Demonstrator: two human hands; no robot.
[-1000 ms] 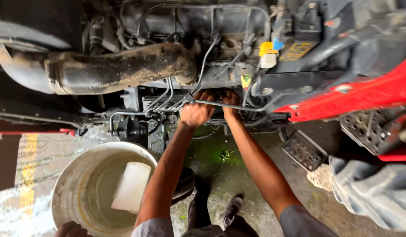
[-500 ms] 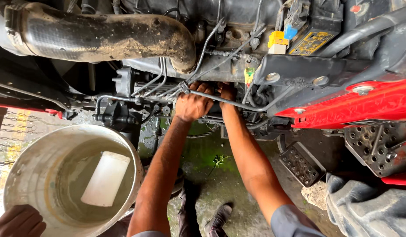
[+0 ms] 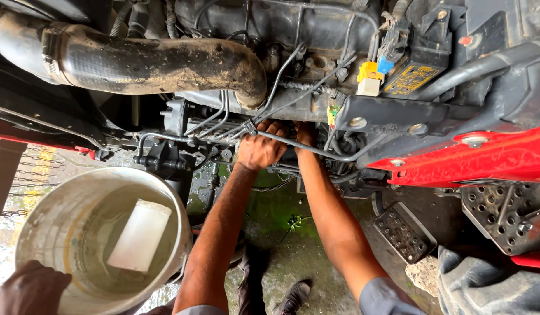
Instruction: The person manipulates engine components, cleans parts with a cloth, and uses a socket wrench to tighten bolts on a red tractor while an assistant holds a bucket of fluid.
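Here, both of the person's hands reach up into the underside of an engine. The left hand (image 3: 259,149) is curled closed around a thin metal pipe (image 3: 316,150) that runs across the engine's lower edge; the right hand (image 3: 305,135), just beside it at 3 o'clock, goes in behind that pipe, and whether it is open or closed cannot be told.

At 1 o'clock from the hands sits a small yellow and white plug (image 3: 369,79) with a blue clip, and beside it a dark box bearing a slanted yellow rectangular label (image 3: 411,79). At 10 o'clock a thick, muddy black hose (image 3: 159,64) curves down. Red bodywork (image 3: 480,160) lies at 3 o'clock.

At 8 o'clock stands a pale bucket (image 3: 33,233) of murky liquid with a white rectangular block (image 3: 140,235) in it; another person's hand (image 3: 28,290) rests at its rim. Below, the ground (image 3: 281,233) is wet concrete stained green.
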